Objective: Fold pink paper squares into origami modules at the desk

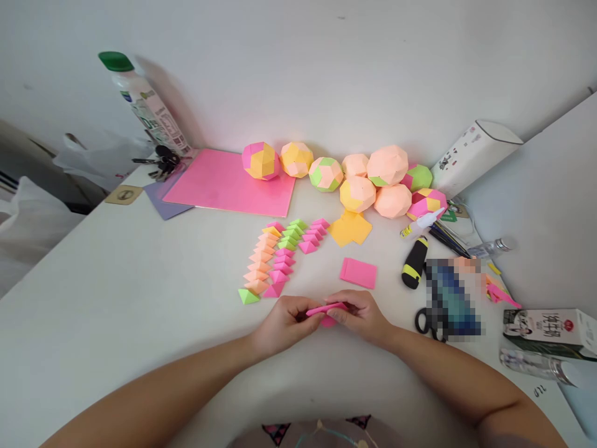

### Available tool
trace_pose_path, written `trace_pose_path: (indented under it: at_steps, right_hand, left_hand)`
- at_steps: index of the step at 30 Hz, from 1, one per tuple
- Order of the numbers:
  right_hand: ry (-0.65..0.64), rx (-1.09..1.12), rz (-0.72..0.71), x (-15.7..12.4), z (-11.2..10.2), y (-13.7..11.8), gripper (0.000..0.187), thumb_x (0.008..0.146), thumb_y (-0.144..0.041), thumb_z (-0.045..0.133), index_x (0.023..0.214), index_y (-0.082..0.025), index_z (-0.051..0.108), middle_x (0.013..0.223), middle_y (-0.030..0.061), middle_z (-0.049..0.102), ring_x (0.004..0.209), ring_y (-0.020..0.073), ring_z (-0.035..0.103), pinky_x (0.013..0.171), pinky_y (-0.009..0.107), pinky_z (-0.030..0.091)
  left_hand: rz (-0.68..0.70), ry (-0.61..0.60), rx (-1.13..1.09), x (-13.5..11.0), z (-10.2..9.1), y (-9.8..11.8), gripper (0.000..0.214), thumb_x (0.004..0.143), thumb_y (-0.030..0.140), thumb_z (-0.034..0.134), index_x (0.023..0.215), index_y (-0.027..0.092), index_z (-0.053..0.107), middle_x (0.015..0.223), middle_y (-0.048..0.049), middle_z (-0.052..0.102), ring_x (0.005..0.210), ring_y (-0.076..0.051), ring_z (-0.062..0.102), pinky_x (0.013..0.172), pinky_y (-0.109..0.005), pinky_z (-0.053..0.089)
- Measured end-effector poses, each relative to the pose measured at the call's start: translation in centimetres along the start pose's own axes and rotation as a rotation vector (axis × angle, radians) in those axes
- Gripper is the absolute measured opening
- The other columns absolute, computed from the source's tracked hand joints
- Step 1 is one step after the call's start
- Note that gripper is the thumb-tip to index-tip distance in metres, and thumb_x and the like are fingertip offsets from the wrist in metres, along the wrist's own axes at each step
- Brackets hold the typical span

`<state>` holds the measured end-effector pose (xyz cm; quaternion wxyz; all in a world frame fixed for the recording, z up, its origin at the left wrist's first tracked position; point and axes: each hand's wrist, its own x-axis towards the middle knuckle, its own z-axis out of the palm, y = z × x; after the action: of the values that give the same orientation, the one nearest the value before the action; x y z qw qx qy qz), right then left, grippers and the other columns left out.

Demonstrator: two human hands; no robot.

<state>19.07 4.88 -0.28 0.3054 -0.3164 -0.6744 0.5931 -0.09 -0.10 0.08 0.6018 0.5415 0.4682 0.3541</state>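
Pinching thin pink paper (328,308) (folded) are left hand (285,322) and right hand (362,316).

Pink folded paper (328,308): partly hidden by my fingers (342,318). Black-handled scissors (429,322): blades obscured by pixelated patch (454,298). White plastic bag (28,227): cut by left edge.

Single view on my monitor: head-worn camera, facing forward and steeply down from wearer's side of white table (140,305). Clothing (247,438) edges into bottom center; forearms (163,392) sweep in from lower corners. Left hand (285,325) and right hand (364,318) sit close, below frame center. Pale wall (303,81) fills top, farther off.
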Motion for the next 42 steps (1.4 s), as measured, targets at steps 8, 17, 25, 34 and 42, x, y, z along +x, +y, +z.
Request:
trace_pose_path:
  at_steps: [8,17,25,34,42]
  right_hand:
    - [0.029,0.051,0.033,-0.03,-0.06,0.06,0.015,0.082,-0.027,0.067,0.088,-0.015,0.073,0.075,0.0056,0.073,0.061,0.0131,0.066,0.054,0.022,0.053]
    - [0.011,0.097,0.100,-0.10,0.05,0.03,0.017,0.080,-0.028,0.068,0.086,-0.012,0.074,0.066,0.0057,0.071,0.053,0.0119,0.064,0.048,0.020,0.051]
    - [-0.007,0.172,0.138,0.00,0.00,-0.31,0.015,0.080,-0.026,0.067,0.082,-0.012,0.073,0.063,0.0047,0.069,0.050,0.0113,0.063,0.046,0.020,0.050]
    - [-0.012,0.159,0.171,-0.07,-0.03,-0.39,0.017,0.080,-0.029,0.067,0.081,-0.012,0.073,0.065,0.0047,0.069,0.052,0.0114,0.062,0.048,0.021,0.050]
    - [0.026,0.197,0.224,-0.02,-0.16,-0.08,0.022,0.080,-0.033,0.068,0.081,-0.012,0.071,0.057,0.0020,0.065,0.046,0.0095,0.059,0.044,0.019,0.047]
  left_hand:
    - [-0.038,0.035,-0.085,0.10,0.01,-0.40,0.031,0.081,0.037,0.063,0.096,0.011,0.067,0.067,-0.0027,0.062,0.046,-0.007,0.045,0.042,-0.018,0.037]
    - [-0.035,0.047,-0.130,0.15,0.01,-0.32,0.028,0.080,0.038,0.064,0.085,0.010,0.066,0.057,0.0007,0.058,0.043,-0.007,0.050,0.042,-0.018,0.040]
    - [-0.018,0.073,-0.136,0.03,0.00,-0.25,0.025,0.081,0.036,0.063,0.078,0.011,0.066,0.055,0.0017,0.057,0.042,-0.007,0.051,0.041,-0.018,0.041]
    - [-0.007,0.134,-0.156,0.09,0.20,-0.01,0.019,0.079,0.032,0.063,0.074,0.013,0.063,0.051,0.0030,0.056,0.041,-0.008,0.052,0.042,-0.019,0.041]
    - [-0.024,0.270,-0.246,-0.15,0.10,0.09,0.022,0.079,0.033,0.062,0.068,0.015,0.054,0.057,0.0022,0.058,0.043,-0.008,0.052,0.045,-0.021,0.044]
